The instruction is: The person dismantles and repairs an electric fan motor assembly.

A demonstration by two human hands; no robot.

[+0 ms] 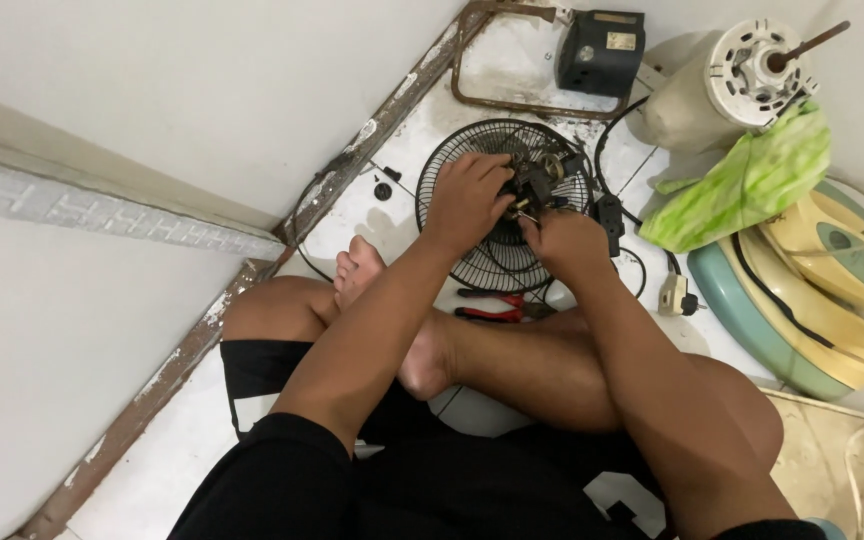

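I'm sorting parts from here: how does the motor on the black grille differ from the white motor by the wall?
The dark motor sits on the black fan grille, gripped by the left hand and right hand; the white motor lies untouched on its side, shaft up-right. The dark motor looks smaller, open and wired; the white motor is bulkier, cased.

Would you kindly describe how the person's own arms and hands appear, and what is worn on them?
Both arms are bare from the black short sleeves down. The left hand and the right hand wear no gloves; no watch, ring or band shows on either.
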